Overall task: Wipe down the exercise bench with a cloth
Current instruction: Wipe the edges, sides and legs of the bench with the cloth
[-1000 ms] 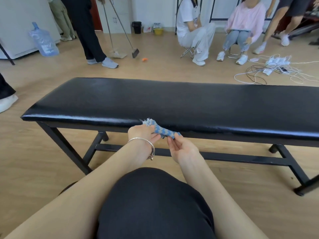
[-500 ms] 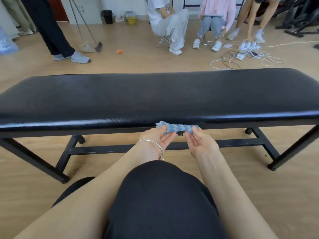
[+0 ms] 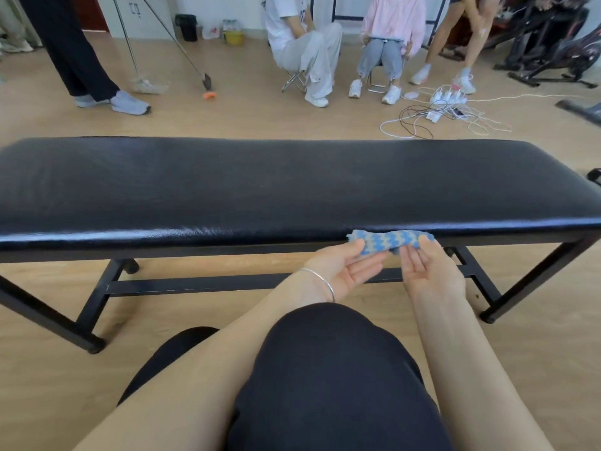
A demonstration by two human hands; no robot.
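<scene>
Black padded table (image 3: pixel 227 190) ran 9-to-3 across the view, on a black metal frame over a wood floor (image 3: pixel 48 369).

Cloth (image 3: pixel 390 243): blue/grey zigzag, bunched into a short strip. It sat against the table's near edge, about 4 o'clock from the pad's middle, and was touching the edge.

Left hand (image 3: pixel 344 271): palm up, fingers mostly straight and pointing toward 2 o'clock. Thumb and fingers pinched the cloth's 9 o'clock end. There was a thin silver bracelet (image 3: pixel 323 283) on that wrist.

Right hand (image 3: pixel 429 275): palm up and turned inward, pinching the cloth's 3 o'clock end. The thumb tip was on top of the fabric.

The hands were close together and not touching, with the cloth spanning the gap between them. Both were just below the pad's edge.

Background:
- Standing person (image 3: pixel 81 60) at 11 o'clock, with a broom (image 3: pixel 206 80) whose head was beside a small orange scrap (image 3: pixel 209 95).
- Two seated people (image 3: pixel 305 43) at 12–1 o'clock.
- Tangle of cables (image 3: pixel 419 123) on the floor at 1 o'clock, just beyond the table.
- Exercise bike (image 3: pixel 553 37) at 2 o'clock.
</scene>
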